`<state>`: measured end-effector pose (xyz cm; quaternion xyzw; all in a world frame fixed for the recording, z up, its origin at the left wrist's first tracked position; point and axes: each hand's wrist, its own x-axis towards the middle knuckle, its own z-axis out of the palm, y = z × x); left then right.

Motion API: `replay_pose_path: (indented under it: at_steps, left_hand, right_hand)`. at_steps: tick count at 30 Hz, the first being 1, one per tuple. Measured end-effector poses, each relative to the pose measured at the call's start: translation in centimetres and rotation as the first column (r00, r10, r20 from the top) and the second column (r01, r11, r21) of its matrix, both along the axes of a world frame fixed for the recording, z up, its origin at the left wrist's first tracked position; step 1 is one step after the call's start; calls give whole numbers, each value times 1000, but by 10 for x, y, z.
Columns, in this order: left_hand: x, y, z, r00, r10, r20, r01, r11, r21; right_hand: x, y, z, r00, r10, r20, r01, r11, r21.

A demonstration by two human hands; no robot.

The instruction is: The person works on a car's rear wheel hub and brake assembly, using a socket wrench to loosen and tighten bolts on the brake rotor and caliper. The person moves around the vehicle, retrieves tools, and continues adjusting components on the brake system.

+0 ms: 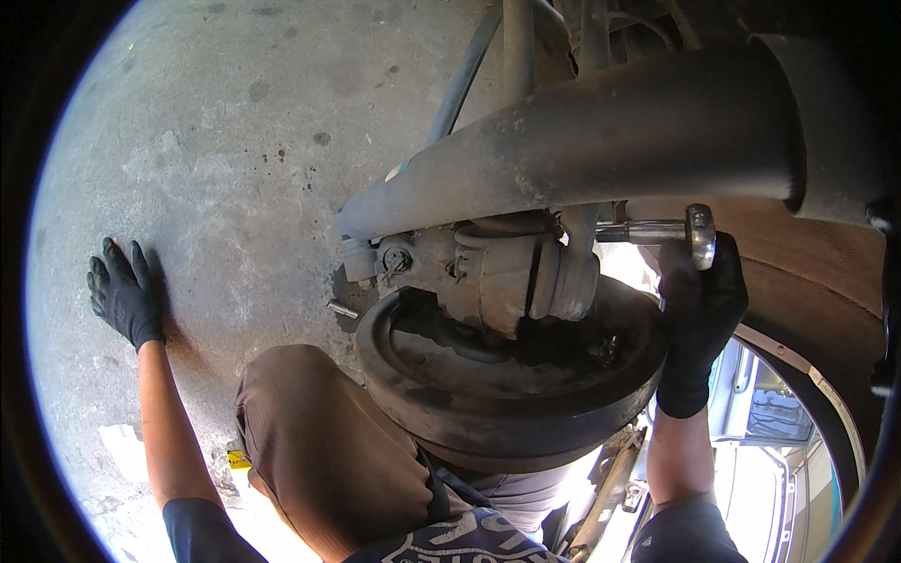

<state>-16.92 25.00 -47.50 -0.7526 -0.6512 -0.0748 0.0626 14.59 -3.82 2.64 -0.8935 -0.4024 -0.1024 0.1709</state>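
Note:
My left hand (pixel 127 296), in a black glove, is pressed flat on the concrete floor with its fingers spread. Gripped in my right hand (pixel 706 310), also gloved in black, is a ratchet (pixel 700 236); its handle is hidden by my fingers. A shiny extension (pixel 648 232) runs left from the ratchet head to the hub assembly. The fastener at its far end is hidden behind a bracket. Below sits a dark, round brake disc (pixel 497 427) with the greasy steering knuckle (pixel 497 277) above it. A thick black strut tube (pixel 582 141) slants across above them.
A small metal bolt or socket (pixel 342 309) lies on the floor (pixel 235 159) left of the disc. The wheel-arch liner (pixel 798 281) curves round my right arm. Thin rods (pixel 466 75) rise behind the strut. A small yellow box (pixel 238 457) is beside my bent knee (pixel 319 422).

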Motion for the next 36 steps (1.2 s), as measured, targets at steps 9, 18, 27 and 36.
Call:
replay_pose_path:
  at_steps: [9, 18, 27, 36]
  left_hand:
    - [-1, 0, -1, 1000, -1, 10, 1, 1000, 1]
    - [0, -1, 3, 999, -11, 49, 11, 1000, 4]
    - [2, -2, 7, 999, -6, 39, 6, 1000, 6]
    - [1, -3, 6, 998, -20, 56, 20, 1000, 0]
  right_hand:
    - [1, -1, 0, 1000, 2, 13, -2, 1000, -19]
    - [0, 1, 0, 1000, -31, 0, 31, 999, -15]
    - [0, 0, 0, 1000, -17, -4, 17, 1000, -15]
    - [-1, -1, 0, 998, -35, 42, 36, 999, -28]
